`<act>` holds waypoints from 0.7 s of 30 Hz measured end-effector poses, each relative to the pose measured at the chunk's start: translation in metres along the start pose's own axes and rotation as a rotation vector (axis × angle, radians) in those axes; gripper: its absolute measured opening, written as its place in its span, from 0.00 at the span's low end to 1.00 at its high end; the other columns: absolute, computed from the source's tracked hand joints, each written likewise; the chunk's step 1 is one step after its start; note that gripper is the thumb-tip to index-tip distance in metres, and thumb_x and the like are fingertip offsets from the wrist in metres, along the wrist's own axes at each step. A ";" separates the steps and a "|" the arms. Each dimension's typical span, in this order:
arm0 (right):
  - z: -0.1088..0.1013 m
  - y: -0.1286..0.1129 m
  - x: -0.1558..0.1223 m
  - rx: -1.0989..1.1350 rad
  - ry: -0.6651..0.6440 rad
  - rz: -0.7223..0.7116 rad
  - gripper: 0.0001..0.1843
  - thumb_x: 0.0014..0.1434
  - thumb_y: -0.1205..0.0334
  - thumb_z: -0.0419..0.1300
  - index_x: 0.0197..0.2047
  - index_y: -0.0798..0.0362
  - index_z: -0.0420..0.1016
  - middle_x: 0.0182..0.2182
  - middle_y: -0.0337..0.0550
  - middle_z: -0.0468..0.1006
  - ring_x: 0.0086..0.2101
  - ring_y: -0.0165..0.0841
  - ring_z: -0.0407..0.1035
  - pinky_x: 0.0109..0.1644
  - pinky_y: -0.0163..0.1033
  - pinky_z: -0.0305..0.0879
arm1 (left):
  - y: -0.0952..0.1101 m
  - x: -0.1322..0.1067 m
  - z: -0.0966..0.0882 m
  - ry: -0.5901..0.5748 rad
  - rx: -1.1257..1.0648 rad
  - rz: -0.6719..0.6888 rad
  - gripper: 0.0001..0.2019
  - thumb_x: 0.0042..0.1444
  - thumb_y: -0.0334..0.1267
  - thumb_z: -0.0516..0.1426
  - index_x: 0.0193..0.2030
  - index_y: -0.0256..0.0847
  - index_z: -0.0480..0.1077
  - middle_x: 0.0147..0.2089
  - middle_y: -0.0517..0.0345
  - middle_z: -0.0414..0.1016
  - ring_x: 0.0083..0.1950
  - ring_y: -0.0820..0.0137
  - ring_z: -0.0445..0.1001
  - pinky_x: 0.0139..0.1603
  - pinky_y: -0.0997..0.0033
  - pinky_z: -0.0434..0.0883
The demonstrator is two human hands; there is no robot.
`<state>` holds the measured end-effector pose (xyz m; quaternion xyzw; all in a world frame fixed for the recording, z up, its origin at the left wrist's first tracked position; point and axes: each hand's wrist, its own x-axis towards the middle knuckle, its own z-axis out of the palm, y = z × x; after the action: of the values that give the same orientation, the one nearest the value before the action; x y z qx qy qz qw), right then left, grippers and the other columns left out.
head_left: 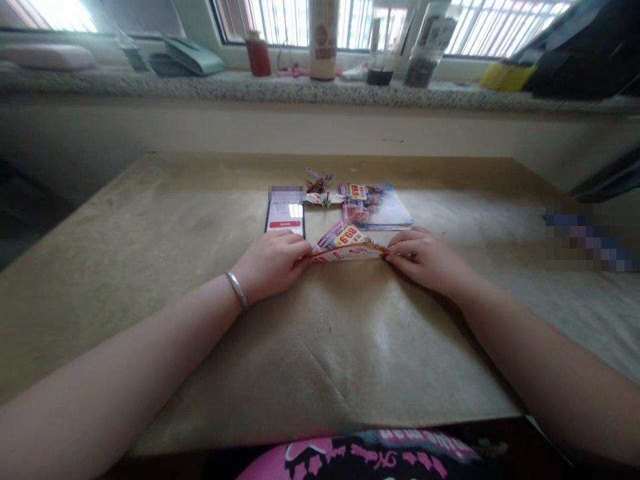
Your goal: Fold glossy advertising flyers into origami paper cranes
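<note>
A colourful printed paper (350,251), partly folded over along its near edge, lies on the table between my hands. My left hand (281,263) pinches its left end, and a silver bangle circles that wrist. At the right end, the fingers of my right hand (420,257) close on the paper's corner. Just beyond my left hand lies a phone (285,213) with a lit screen. A stack of similar printed sheets (383,205) sits behind the paper, to the right. Left of the stack are small folded paper pieces (320,187), their exact shape unclear.
The tan table (200,373) reaches back to the wall. On the stone windowsill (280,87) stand a red bottle (258,53), a tall pale bottle (323,40), jars and a green case (193,57). A blurred, pixelated object (593,241) lies at the right.
</note>
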<state>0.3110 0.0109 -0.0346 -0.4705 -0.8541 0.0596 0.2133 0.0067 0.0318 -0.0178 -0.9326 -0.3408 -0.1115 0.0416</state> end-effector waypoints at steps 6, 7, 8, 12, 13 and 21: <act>0.005 -0.005 0.006 0.119 0.006 0.182 0.11 0.58 0.60 0.53 0.30 0.52 0.76 0.31 0.46 0.77 0.35 0.36 0.69 0.40 0.41 0.64 | 0.006 0.001 -0.003 -0.034 -0.121 -0.167 0.09 0.57 0.38 0.50 0.31 0.38 0.69 0.32 0.54 0.72 0.34 0.68 0.69 0.36 0.69 0.67; 0.006 -0.008 0.008 0.097 0.006 0.216 0.12 0.59 0.59 0.53 0.30 0.52 0.75 0.30 0.45 0.76 0.34 0.36 0.69 0.39 0.41 0.63 | 0.007 0.002 -0.003 -0.038 -0.130 -0.203 0.09 0.57 0.38 0.51 0.31 0.38 0.69 0.31 0.54 0.72 0.33 0.68 0.69 0.35 0.69 0.66; 0.007 -0.011 0.010 0.077 -0.011 0.228 0.13 0.59 0.58 0.52 0.29 0.52 0.74 0.29 0.45 0.76 0.33 0.36 0.68 0.38 0.40 0.62 | 0.008 0.002 -0.003 -0.040 -0.138 -0.237 0.09 0.56 0.38 0.51 0.31 0.38 0.69 0.31 0.55 0.72 0.32 0.69 0.69 0.34 0.69 0.66; 0.011 -0.025 0.018 -0.009 -0.055 0.300 0.15 0.60 0.53 0.52 0.27 0.51 0.71 0.28 0.45 0.75 0.30 0.36 0.66 0.32 0.38 0.57 | 0.014 0.007 0.000 -0.027 -0.132 -0.329 0.11 0.59 0.42 0.50 0.39 0.39 0.69 0.33 0.54 0.74 0.33 0.67 0.71 0.30 0.71 0.65; 0.013 -0.028 0.020 -0.029 -0.055 0.314 0.16 0.59 0.51 0.52 0.28 0.51 0.70 0.29 0.45 0.75 0.30 0.36 0.66 0.32 0.38 0.56 | 0.015 0.008 0.002 -0.033 -0.101 -0.327 0.12 0.59 0.44 0.50 0.41 0.39 0.68 0.35 0.54 0.75 0.34 0.66 0.72 0.30 0.70 0.65; 0.016 -0.029 0.023 -0.110 -0.066 0.417 0.19 0.51 0.42 0.59 0.30 0.51 0.69 0.30 0.45 0.76 0.30 0.36 0.66 0.28 0.37 0.53 | 0.021 0.011 0.004 -0.112 0.008 -0.424 0.18 0.60 0.50 0.52 0.52 0.43 0.66 0.39 0.54 0.77 0.39 0.63 0.75 0.32 0.71 0.66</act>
<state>0.2706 0.0158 -0.0331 -0.6457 -0.7469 0.0709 0.1425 0.0285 0.0233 -0.0190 -0.8446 -0.5315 -0.0645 0.0022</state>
